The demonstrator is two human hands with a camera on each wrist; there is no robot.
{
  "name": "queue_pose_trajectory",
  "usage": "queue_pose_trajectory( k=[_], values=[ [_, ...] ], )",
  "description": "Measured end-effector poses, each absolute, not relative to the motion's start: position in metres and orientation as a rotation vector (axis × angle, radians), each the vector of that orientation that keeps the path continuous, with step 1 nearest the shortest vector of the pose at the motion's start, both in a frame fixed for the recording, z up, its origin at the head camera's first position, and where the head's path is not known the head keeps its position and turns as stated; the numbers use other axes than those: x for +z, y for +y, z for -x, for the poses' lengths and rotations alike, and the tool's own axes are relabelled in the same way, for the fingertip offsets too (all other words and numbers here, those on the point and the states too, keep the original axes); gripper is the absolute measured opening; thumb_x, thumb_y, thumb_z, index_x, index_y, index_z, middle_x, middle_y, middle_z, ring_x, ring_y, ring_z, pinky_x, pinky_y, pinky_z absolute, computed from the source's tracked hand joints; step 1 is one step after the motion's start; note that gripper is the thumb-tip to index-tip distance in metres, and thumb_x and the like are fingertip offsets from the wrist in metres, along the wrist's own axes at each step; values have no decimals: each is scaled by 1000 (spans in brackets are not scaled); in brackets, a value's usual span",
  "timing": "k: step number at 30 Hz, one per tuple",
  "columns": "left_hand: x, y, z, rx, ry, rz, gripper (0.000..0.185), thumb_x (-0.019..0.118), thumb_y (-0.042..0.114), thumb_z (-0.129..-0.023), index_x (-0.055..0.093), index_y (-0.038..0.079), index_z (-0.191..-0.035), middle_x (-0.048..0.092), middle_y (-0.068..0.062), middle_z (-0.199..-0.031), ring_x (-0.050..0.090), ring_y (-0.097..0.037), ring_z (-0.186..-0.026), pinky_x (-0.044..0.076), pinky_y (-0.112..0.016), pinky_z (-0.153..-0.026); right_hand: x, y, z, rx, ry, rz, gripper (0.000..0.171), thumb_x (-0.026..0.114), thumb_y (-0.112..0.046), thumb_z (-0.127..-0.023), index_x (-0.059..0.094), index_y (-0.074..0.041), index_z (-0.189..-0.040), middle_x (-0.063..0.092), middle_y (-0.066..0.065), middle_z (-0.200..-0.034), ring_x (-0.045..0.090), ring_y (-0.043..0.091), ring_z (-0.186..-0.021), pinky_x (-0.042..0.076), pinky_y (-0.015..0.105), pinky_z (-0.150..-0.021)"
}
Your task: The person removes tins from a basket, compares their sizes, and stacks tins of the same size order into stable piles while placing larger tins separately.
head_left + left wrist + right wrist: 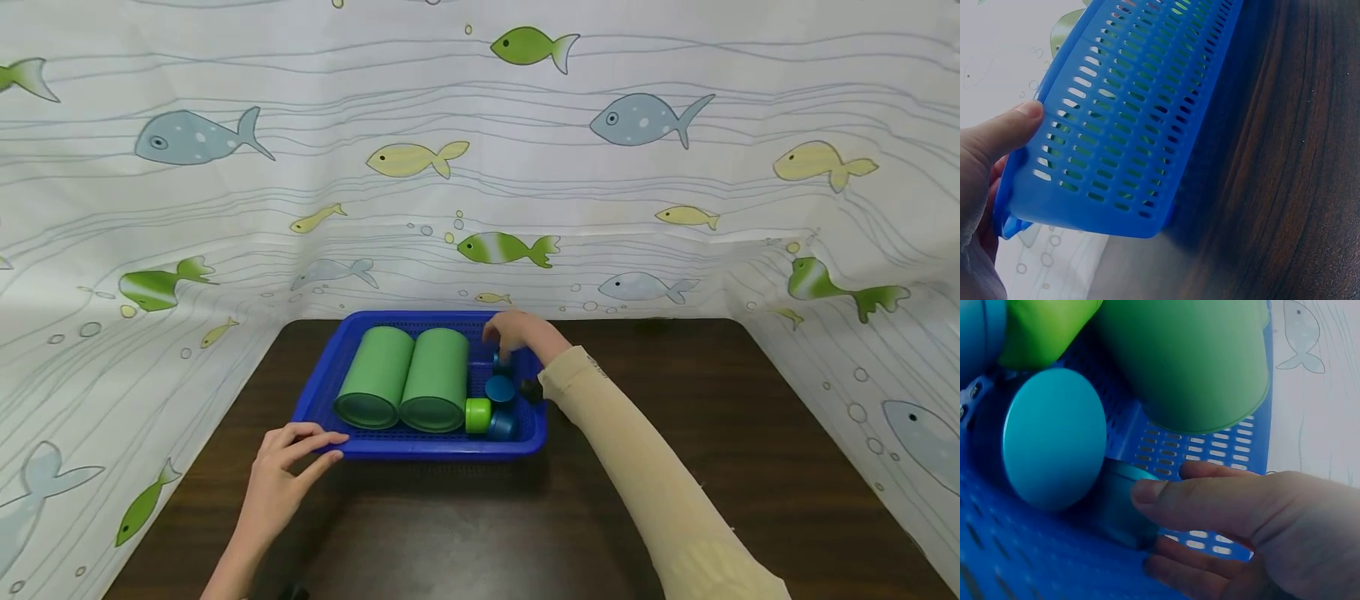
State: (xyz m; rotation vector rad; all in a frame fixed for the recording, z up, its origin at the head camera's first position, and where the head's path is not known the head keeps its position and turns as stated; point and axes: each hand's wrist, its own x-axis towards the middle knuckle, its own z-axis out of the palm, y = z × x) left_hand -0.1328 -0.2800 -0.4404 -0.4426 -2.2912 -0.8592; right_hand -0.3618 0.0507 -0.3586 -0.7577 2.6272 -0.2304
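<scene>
The right hand (520,333) reaches into the far right part of a blue slotted basket (322,392), its thumb and fingers (1210,503) curling round a small teal-blue cylinder (1119,509) that lies on the basket floor beside a larger blue cylinder (1054,437). The grip looks only part closed: the thumb lies over the top of the piece and the fingers come up from beneath. The left hand (288,458) steadies the basket at its near left corner, thumb (1013,128) pressed on the outer wall and fingers hooked at the rim, so it holds the basket.

Inside the basket two large green cylinders (408,379) lie side by side on the left, their ends facing the near edge; a small lime-green cylinder (477,415) and another blue piece (501,425) sit near the basket's near right corner. The basket stands towards the far edge of a dark wooden worktop (675,467), in front of a fish-print curtain (480,167).

The step in hand appears to be picking a small piece out of the basket. The next move would call for a firmer pinch and a straight lift, clear of the neighbouring blue cylinder and the right wall, while the left hand keeps the light basket from sliding.
</scene>
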Motion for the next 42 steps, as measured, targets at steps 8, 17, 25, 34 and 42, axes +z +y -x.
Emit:
queue_pose_trajectory(
  k=[8,17,25,34,42],
  values=[
    [-441,-281,131,-854,-2295,437,40,84,-6,-66,79,20,-95,61,8,-94,39,1,-101,26,-17,-87,-371,41,356,-298,2591,714,53,73,0,-83,61,-14,-133,58,11,-137,53,29,-129,46,45,-106],
    [-441,-280,134,-872,-2305,421,39,84,-5,-68,79,22,-96,61,9,-95,39,0,-102,27,-18,-86,-379,37,362,-347,2576,677,59,72,3,-82,60,-16,-136,56,12,-142,51,31,-133,44,46,-109],
    [-441,-281,133,-850,-2308,416,39,84,-5,-67,79,21,-95,61,9,-94,40,0,-101,27,-18,-86,-382,32,360,-316,2546,667,64,71,2,-82,55,-15,-142,53,12,-146,48,31,-136,43,47,-110],
    [-441,-280,131,-847,-2306,419,38,84,-5,-66,79,19,-94,61,8,-94,40,0,-101,27,-17,-87,-390,35,356,-301,2548,706,65,74,0,-81,54,-16,-141,55,11,-141,51,27,-129,45,44,-106],
    [-440,-280,132,-847,-2301,422,39,84,-5,-67,79,20,-95,61,8,-94,40,0,-102,27,-17,-87,-376,38,354,-290,2573,779,64,78,-6,-81,56,-18,-139,53,10,-143,50,27,-129,46,44,-105]
  ],
)
